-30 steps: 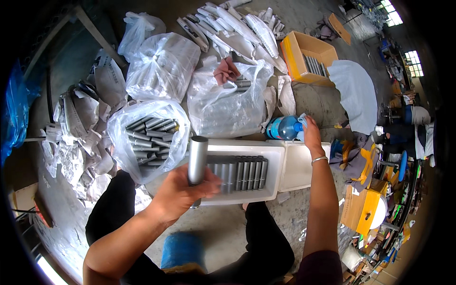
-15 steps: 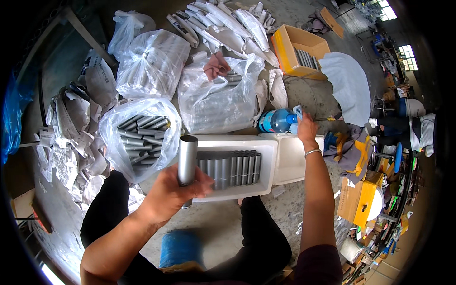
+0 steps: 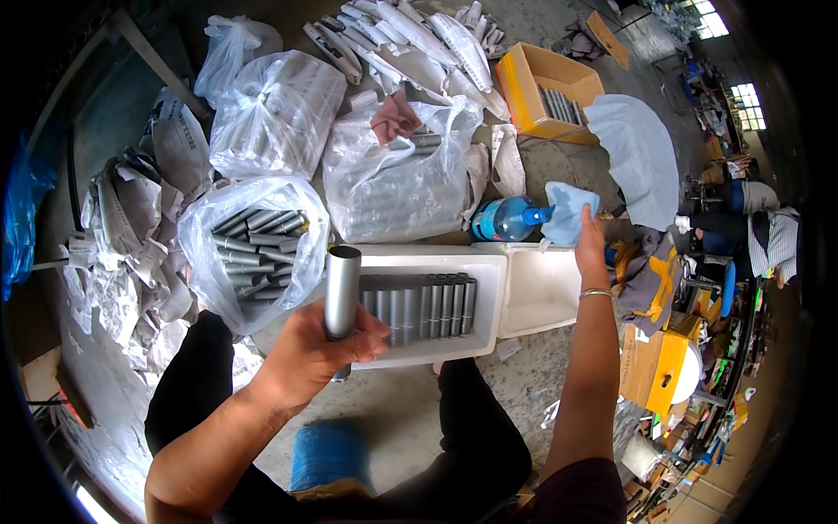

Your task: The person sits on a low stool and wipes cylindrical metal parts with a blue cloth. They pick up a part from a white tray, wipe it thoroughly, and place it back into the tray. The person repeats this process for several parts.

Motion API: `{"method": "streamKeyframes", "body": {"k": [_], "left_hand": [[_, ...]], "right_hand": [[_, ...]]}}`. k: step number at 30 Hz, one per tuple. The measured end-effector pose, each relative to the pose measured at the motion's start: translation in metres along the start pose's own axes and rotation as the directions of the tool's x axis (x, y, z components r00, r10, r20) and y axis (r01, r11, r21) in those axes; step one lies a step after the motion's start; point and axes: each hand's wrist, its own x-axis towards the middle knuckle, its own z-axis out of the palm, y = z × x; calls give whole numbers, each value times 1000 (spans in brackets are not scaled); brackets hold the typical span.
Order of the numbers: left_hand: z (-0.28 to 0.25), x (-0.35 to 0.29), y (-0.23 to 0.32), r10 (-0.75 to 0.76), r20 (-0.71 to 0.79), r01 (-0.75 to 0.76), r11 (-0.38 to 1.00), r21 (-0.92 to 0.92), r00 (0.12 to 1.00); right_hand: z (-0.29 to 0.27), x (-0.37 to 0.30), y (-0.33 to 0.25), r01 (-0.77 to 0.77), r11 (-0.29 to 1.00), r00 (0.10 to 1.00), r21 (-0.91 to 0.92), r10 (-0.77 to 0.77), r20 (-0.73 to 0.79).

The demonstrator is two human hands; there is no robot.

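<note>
Upright in my left hand (image 3: 310,354) is a grey metal tube (image 3: 342,293), my fingers wrapped round its lower half. It stands over the left end of a white foam box (image 3: 419,351) that holds a row of similar grey tubes (image 3: 428,307). My right hand (image 3: 588,240) reaches forward on the right and grips the edge of a light blue cloth (image 3: 569,212), which hangs spread out; the fingertips are partly hidden. Just left of the cloth, a clear blue bottle (image 3: 506,219) lies tilted, its blue cap end towards the cloth.
An open plastic bag (image 3: 201,271) of grey tubes sits left of the foam box. Behind are more filled bags (image 3: 275,109), paper-wrapped rolls (image 3: 419,39) and a cardboard box (image 3: 550,65) with tubes. An open foam tray (image 3: 537,297) adjoins the box on the right.
My right hand has moved right, away from the bottle's cap. The cloth, bunched before, now hangs spread. My left hand keeps the tube in nearly the same place.
</note>
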Motion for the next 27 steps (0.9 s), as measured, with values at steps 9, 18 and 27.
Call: {"method": "streamKeyframes", "body": {"k": [9, 18, 27], "left_hand": [[2, 3, -7, -4, 27, 3, 999, 40, 1000], [2, 3, -9, 1, 18, -2, 1000, 15, 1000], [8, 6, -6, -45, 3, 44, 997, 62, 999]], "right_hand": [[28, 1, 6, 442, 743, 897, -503, -367, 246], [60, 1, -30, 548, 491, 836, -677, -290, 466], [58, -9, 12, 560, 327, 784, -761, -506, 360]]}}
